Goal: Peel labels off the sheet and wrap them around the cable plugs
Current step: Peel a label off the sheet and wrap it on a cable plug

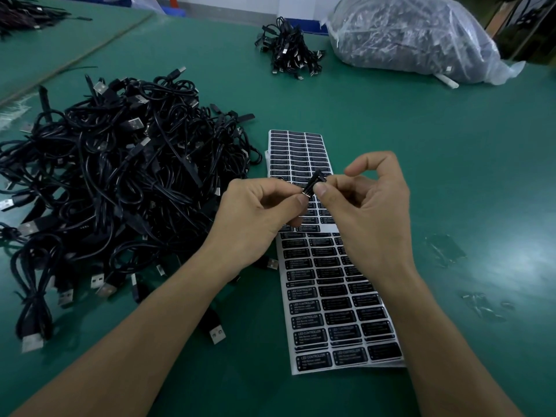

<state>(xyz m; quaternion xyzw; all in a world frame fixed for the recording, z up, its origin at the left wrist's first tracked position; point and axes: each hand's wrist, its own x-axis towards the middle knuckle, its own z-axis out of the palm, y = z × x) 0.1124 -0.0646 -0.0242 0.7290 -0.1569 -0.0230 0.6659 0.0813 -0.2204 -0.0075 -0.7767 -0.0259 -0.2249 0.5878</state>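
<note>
At the centre of the frame, a person's two bare hands meet above a green work table [451,176], both working on one small black cable plug [312,186]. The left hand [258,215] pinches the plug's lower, metal-tipped end between thumb and forefinger, its other fingers curled under. The right hand [370,212] grips the plug's upper end between thumb and forefinger, with its remaining fingers arched above. Whether the dark strip at the plug's top is a label partly wrapped on cannot be told at this size.

Directly beneath the hands, a long label sheet [328,296] lies flat on the table, running from the middle of the frame toward the lower centre. It carries three columns of black labels printed "LED CONTROLLER". A second sheet [298,152] of the same labels extends from under the hands toward the upper middle, overlapping the first.

A large tangled pile of black USB cables [120,176] fills the left of the frame, silver connectors poking out at its edges. One loose USB connector [217,333] lies just below the left forearm. A smaller bundle of cables [288,49] sits at top centre, and a clear plastic bag [412,34] stuffed with more cables rests in the upper right. Another heap of cables [24,13] shows at the upper left corner. Scraps of clear film [445,248] lie on the table at right, well apart from the sheets
</note>
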